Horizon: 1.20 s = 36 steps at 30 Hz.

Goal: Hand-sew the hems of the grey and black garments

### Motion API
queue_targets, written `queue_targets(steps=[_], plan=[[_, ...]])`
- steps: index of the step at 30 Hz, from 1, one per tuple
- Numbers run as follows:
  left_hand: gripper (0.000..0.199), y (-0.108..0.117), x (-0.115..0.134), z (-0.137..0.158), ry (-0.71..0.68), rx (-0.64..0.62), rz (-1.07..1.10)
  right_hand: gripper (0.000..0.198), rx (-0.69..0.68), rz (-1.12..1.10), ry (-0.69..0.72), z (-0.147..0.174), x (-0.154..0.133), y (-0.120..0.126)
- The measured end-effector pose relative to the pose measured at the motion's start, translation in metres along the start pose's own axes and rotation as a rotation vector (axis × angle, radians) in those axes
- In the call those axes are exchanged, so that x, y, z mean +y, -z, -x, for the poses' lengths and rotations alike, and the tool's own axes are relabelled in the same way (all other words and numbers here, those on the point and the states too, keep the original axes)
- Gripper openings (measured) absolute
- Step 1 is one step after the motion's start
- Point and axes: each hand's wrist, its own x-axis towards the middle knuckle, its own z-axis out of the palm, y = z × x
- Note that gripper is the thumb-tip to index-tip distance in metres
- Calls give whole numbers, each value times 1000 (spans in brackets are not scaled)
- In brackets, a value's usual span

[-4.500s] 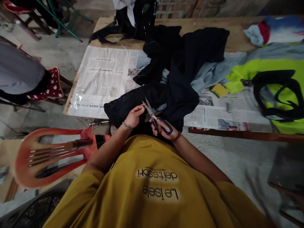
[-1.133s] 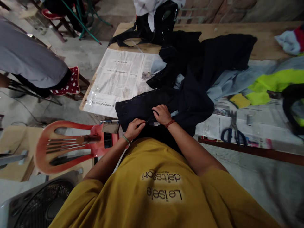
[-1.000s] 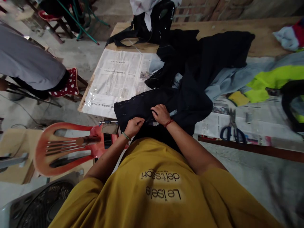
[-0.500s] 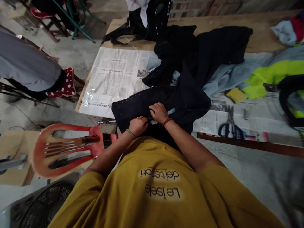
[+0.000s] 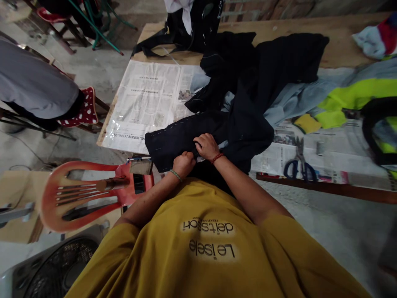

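Note:
A dark navy garment [image 5: 186, 130] lies across the near table edge, with dashed white basting stitches along one flat section. My left hand [image 5: 184, 164], wearing a green bead bracelet, is closed on the garment's near edge. Just to its right, my right hand [image 5: 207, 146], with a red bracelet, has its fingers curled onto the same cloth. A small pale patch shows between the two hands, too small to name. More of the dark cloth is bunched up beyond them, and the fingertips of both hands are partly hidden.
Scissors [image 5: 300, 162] lie on the newspaper [image 5: 145, 103] covering the table. Grey and neon-yellow clothing [image 5: 350, 99] is on the right, a black bag [image 5: 195, 25] at the back. A red plastic chair [image 5: 83, 194] stands left, near a fan [image 5: 62, 269]. A seated person [image 5: 37, 78] is farther left.
My left hand has shifted slightly right along the garment's edge, closer to my right hand. My right hand stays in about the same place on the cloth.

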Motion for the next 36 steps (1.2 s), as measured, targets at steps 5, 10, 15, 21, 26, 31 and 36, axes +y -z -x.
queue_targets(steps=[5, 10, 15, 21, 26, 31, 36], plan=[[13, -3, -28, 6, -177, 135, 256, 27, -10, -6, -6, 0, -1, 2], [11, -3, -44, 21, -202, 234, 395, 27, -5, 0, -4, 1, -1, 1], [9, -8, -38, 18, -214, 297, 348, 27, -4, 10, -2, 1, -1, 1], [16, -6, -24, 6, -185, 135, 463, 27, 21, 2, 14, 1, 0, 0], [26, 5, -31, 12, -22, -119, 978, 27, -14, 1, -7, 0, -1, 1], [46, 30, -54, 38, 121, -265, 1348, 28, -21, 4, -14, 0, -1, 1], [49, 56, -96, 89, 273, -264, 1331, 27, 17, -7, 7, 1, 2, -3]])
